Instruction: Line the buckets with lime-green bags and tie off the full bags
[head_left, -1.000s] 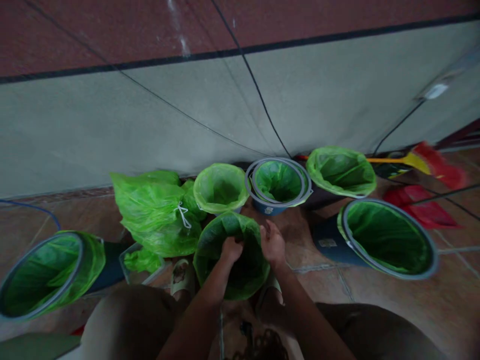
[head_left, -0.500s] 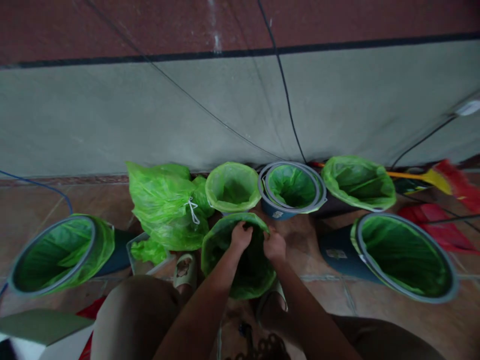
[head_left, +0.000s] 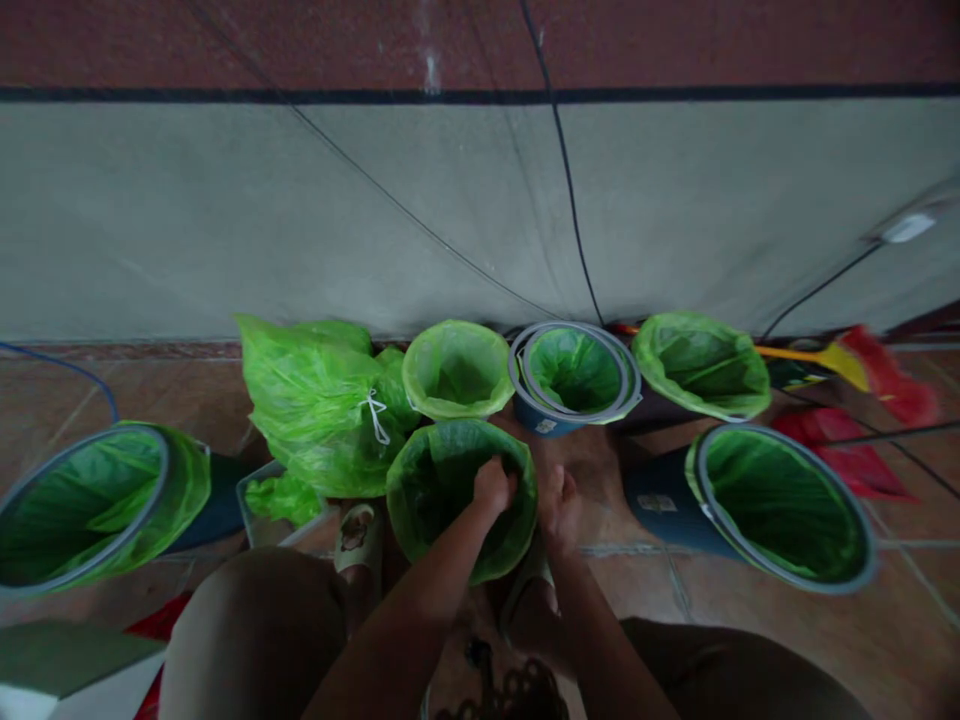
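Note:
Between my feet stands a round bin lined with a green plastic bag (head_left: 420, 500), the bag folded over its rim. My left hand (head_left: 495, 487) is inside the mouth, near the right wall of the liner. Its fingers are curled closed, and what they hold, if anything, is hidden. Just outside the right side of the rim, my right hand (head_left: 559, 508) is raised, apart from the bag, with its fingers loosely spread and nothing in them.
Along the wall stand a large tied green bag (head_left: 315, 410), a lined bin (head_left: 457, 365), nested grey-rimmed bins (head_left: 532, 400) and another lined bin (head_left: 701, 360). Tilted lined bins lie left (head_left: 161, 490) and right (head_left: 660, 505). A clear tub (head_left: 259, 530), red dustpan (head_left: 855, 455) and yellow-handled broom (head_left: 844, 362) lie nearby.
My right hand has come off the rim of the liner and moved outside it. My left hand has shifted rightward inside the bin. The view has turned slightly.

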